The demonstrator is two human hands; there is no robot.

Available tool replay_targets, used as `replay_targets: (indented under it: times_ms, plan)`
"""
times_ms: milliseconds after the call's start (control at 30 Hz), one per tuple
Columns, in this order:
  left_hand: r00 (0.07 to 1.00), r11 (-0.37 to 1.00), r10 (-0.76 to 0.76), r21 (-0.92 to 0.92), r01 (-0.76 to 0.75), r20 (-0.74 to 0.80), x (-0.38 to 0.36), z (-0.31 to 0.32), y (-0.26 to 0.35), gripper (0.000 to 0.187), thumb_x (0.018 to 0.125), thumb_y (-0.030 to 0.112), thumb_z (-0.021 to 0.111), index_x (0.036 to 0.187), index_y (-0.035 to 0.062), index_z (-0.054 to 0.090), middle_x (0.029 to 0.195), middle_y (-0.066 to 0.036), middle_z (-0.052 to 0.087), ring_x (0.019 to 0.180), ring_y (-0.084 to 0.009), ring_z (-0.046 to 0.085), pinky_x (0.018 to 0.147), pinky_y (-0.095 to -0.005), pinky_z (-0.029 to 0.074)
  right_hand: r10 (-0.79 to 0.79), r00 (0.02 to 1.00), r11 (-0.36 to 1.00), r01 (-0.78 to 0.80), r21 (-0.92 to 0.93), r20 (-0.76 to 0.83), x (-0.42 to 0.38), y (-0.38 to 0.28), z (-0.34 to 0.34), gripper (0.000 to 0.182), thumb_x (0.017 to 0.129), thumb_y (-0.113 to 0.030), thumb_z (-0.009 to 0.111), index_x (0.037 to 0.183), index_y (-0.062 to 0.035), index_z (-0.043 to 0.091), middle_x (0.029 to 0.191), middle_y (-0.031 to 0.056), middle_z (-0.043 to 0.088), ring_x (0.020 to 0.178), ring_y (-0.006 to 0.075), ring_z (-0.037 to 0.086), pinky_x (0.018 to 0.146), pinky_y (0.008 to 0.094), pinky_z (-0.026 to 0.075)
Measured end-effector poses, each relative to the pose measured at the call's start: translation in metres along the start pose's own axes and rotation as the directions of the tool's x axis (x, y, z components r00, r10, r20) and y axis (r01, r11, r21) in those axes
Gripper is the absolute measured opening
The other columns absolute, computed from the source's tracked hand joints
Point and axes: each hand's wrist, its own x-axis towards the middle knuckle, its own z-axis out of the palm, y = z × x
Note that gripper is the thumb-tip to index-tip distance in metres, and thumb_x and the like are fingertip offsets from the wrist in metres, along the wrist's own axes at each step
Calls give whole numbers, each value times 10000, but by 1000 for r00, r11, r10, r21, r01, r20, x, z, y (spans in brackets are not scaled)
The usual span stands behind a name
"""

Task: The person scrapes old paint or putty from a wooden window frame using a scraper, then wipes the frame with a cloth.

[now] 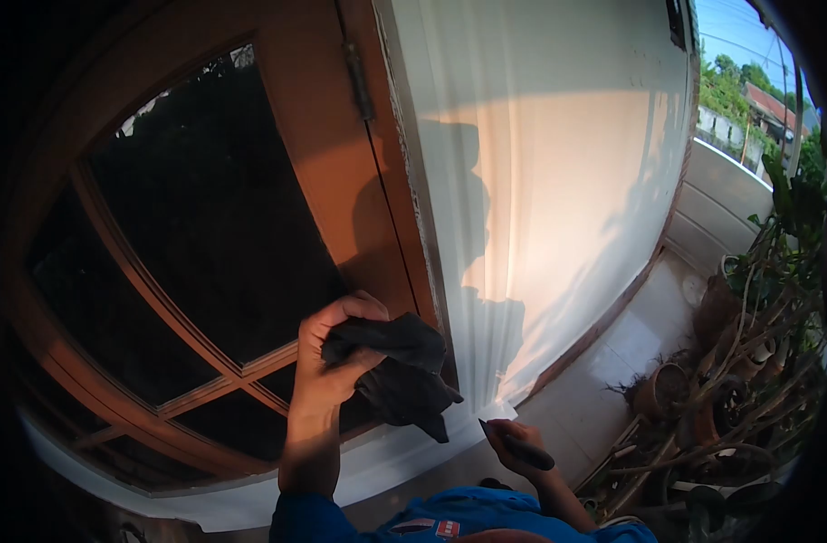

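Note:
My left hand (336,348) is closed around a crumpled black cloth (400,366), raised in front of the wooden window frame (400,244). The cloth's loose end hangs down on the right. Lower and to the right, my right hand (513,443) grips a slim tool with a dark handle (533,455). Its narrow pointed tip faces up and left, near the foot of the white wall; the exact kind cannot be made out. Dark glass panes (205,199) fill the brown frame, which has a metal hinge (359,81) on its right side.
A white wall (576,172) with shadows on it stands to the right of the frame. White sill (404,462) runs below the window. Potted plants (662,389) and tangled branches crowd the right side on a tiled floor (603,362). A low wall (717,199) stands behind.

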Motion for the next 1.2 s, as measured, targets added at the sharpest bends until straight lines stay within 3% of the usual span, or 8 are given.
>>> replay_targets:
  times_ms: [100, 267, 433, 600, 667, 767, 967, 1200]
  plan:
    - [976, 994, 61, 99, -40, -211, 11, 11, 10, 245, 757, -122, 664, 900, 35, 541, 889, -19, 582, 820, -56, 533, 725, -198, 428, -9, 1000, 1000, 8, 26, 10, 0, 5, 5, 144, 861, -136, 663, 991, -75, 673, 823, 153, 699, 735, 321, 699, 653, 357, 551]
    - [926, 862, 336, 452, -228, -174, 39, 5, 29, 251, 831, -22, 702, 914, 72, 484, 853, 20, 534, 752, -24, 458, 661, -174, 367, -17, 1000, 1000, 17, 8, 19, 4, 9, 5, 146, 858, -151, 669, 985, -78, 676, 793, 142, 698, 727, 317, 703, 649, 361, 553]
    - [739, 485, 671, 714, -505, 67, 98, 14, 68, 228, 848, 55, 732, 966, 20, 540, 889, -20, 576, 810, -67, 544, 725, -204, 434, 2, 1000, 1000, -1, 30, -21, 3, 10, 2, 144, 860, -157, 686, 958, -51, 695, 765, 153, 698, 698, 299, 706, 646, 349, 557]
    - [543, 227, 835, 838, -496, 96, 171, 23, 113, 115, 815, 14, 681, 920, -15, 645, 847, -57, 599, 799, -141, 578, 730, -255, 452, 3, 998, 999, -1, 44, -63, 3, 14, 2, 127, 860, -145, 691, 923, -37, 709, 752, 153, 697, 693, 284, 708, 650, 343, 553]
    - [565, 349, 825, 793, -500, -7, 197, 35, 131, 125, 807, 65, 693, 912, 2, 669, 814, -86, 657, 789, -173, 634, 717, -277, 483, 43, 997, 998, -40, 45, -66, 3, 16, 0, 120, 858, -140, 690, 916, -38, 711, 752, 149, 696, 700, 278, 708, 654, 339, 548]
    - [472, 100, 877, 930, -355, 86, 238, 30, 151, 197, 785, 166, 728, 924, 30, 694, 814, -123, 705, 793, -245, 688, 714, -324, 516, 5, 994, 998, 2, 58, -107, 4, 16, -5, 114, 860, -134, 690, 922, -41, 710, 753, 142, 695, 704, 258, 705, 659, 329, 540]
    - [636, -303, 729, 952, -29, 252, 293, 19, 164, 258, 747, 222, 716, 958, 75, 701, 965, -118, 714, 907, -343, 674, 827, -471, 495, 74, 990, 990, -58, 128, -122, 1, 31, -16, 116, 867, -131, 690, 933, -37, 707, 745, 131, 693, 689, 221, 694, 661, 320, 531]
    - [618, -393, 769, 882, 259, 161, 349, 22, 188, 409, 717, 344, 695, 1086, 167, 686, 1087, -103, 706, 1078, -308, 639, 970, -587, 372, 124, 984, 981, -102, 166, -128, 8, 26, -26, 128, 865, -135, 696, 938, -30, 705, 732, 137, 689, 674, 217, 689, 638, 318, 525]
